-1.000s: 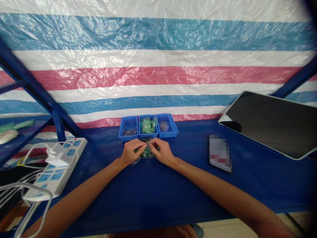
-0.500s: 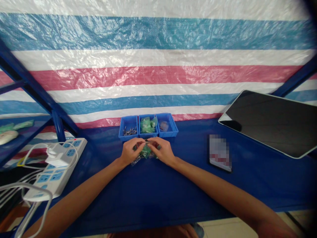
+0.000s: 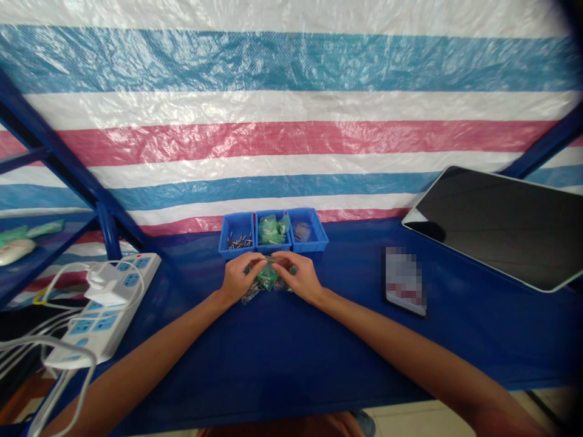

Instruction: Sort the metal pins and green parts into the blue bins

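Close together at the middle of the table, my left hand (image 3: 241,274) and my right hand (image 3: 299,276) meet with bent, pinched fingers. Between their fingertips shows a small thin piece, too small to name. Right below the fingers lies a green plastic packet (image 3: 268,278). A clear bag with small metal pieces (image 3: 250,294) sits beside it, partly covered by my left hand. Just beyond the hands stand three joined blue bins: the left bin (image 3: 228,249) holds thin metal pins (image 3: 240,241), the middle one green packets (image 3: 273,230), the right one small clear bags (image 3: 302,231).
A phone (image 3: 404,282) with a blurred screen lies to the right on the blue table (image 3: 273,364). Behind it leans a large dark-screened panel (image 3: 505,224). On the left is a white power strip (image 3: 118,328) with cables. A striped plastic sheet (image 3: 291,142) hangs behind.
Both hands stay in nearly the same place, with only slight finger movement around the small thin piece. The bins, packets and phone have not moved.
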Tool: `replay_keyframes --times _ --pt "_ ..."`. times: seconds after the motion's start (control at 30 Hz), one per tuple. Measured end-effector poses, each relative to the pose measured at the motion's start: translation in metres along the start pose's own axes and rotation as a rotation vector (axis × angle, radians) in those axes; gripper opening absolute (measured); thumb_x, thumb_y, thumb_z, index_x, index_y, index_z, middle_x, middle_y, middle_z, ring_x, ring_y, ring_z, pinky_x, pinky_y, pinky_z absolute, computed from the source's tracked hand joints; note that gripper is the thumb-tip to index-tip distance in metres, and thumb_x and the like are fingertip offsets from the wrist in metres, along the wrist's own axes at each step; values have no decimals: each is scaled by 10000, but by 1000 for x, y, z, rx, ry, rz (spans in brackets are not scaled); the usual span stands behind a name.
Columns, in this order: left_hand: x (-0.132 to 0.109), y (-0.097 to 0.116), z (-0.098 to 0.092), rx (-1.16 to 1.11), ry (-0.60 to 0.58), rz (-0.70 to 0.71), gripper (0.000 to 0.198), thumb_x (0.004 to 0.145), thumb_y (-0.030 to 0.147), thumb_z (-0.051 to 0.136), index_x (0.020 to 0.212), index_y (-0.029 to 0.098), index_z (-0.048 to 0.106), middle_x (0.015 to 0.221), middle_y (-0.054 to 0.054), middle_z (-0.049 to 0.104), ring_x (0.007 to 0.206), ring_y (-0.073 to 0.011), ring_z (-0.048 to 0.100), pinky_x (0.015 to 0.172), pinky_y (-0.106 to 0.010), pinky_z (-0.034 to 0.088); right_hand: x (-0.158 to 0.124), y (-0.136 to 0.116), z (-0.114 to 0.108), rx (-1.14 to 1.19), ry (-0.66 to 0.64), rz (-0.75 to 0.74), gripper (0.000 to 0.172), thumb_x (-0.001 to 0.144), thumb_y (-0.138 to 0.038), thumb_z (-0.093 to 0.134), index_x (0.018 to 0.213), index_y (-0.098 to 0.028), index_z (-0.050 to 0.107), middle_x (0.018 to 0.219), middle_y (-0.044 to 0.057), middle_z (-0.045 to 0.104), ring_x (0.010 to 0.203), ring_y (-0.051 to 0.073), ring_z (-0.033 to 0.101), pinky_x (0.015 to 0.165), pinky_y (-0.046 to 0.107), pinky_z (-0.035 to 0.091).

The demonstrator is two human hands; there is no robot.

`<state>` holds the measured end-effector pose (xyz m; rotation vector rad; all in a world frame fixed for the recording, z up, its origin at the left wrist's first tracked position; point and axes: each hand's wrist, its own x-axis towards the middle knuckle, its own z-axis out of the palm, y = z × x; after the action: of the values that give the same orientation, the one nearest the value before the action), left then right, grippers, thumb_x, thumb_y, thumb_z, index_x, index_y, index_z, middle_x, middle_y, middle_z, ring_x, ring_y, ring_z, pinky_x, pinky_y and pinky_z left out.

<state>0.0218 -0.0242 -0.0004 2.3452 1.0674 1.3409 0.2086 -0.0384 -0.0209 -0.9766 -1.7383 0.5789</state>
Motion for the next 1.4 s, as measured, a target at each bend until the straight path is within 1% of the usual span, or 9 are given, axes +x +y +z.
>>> replay_keyframes --times 0.1,0.27,0.43,0.77,0.93,1.07,1.2,1.3,1.4 --pt "-1 -3 0 1 28 -24 166 862 311 567 839 164 641 774 -13 680 657 -107 617 687 -215 488 1 -1 0 -11 -34 2 217 852 -334 571 977 -175 649 808 33 680 641 131 595 620 237 476" --pt "-3 -7 1 0 -7 -56 172 876 315 544 870 167 631 785 -8 678 655 -106 621 696 -216 487 1 0 1 -31 -40 10 192 875 -330 531 859 -178 646 741 20 653 619 125 568 617 235 455" --pt "-4 -6 1 -6 -24 -72 171 888 308 523 916 171 622 828 -16 675 695 -110 619 721 -219 482 0 0 0 -16 -34 13 195 874 -331 531 844 -176 645 737 18 647 611 124 558 611 233 449" --pt "-1 1 -1 -2 -57 10 165 901 284 490 873 155 589 777 -19 617 698 -108 584 703 -217 471 2 -1 -1 32 -46 47 225 861 -359 545 850 -171 666 694 14 645 587 121 553 595 230 449" --pt "-2 -2 1 -92 50 36 188 870 271 546 1025 167 570 895 -45 624 717 -106 593 671 -226 496 11 -6 -6 263 -76 189 252 822 -405 589 794 -161 646 564 -21 573 486 102 510 495 217 430" --pt "-2 -6 3 -151 104 19 286 867 248 543 1139 172 503 954 -56 604 743 -100 595 648 -216 504 25 -5 -13 482 98 346 292 782 -448 626 803 -156 618 563 -19 581 430 95 491 421 213 413" --pt "-2 -5 4 -129 85 28 225 867 234 534 1081 165 527 962 -58 602 736 -95 589 657 -218 502 33 0 -17 613 396 419 424 777 -453 625 1072 -153 567 860 57 681 545 121 604 516 258 508" --pt "-1 -4 4 -117 76 48 191 864 215 532 1048 161 542 965 -60 600 728 -93 584 655 -217 498 32 1 -15 583 374 455 574 778 -449 620 1244 -150 470 989 93 667 590 145 635 540 290 528" --pt "-1 -4 4 -105 77 64 171 860 186 532 1029 160 552 973 -62 596 738 -94 579 664 -220 494 27 0 -13 321 266 367 419 792 -402 597 1126 -149 577 879 61 665 522 127 579 486 264 477"
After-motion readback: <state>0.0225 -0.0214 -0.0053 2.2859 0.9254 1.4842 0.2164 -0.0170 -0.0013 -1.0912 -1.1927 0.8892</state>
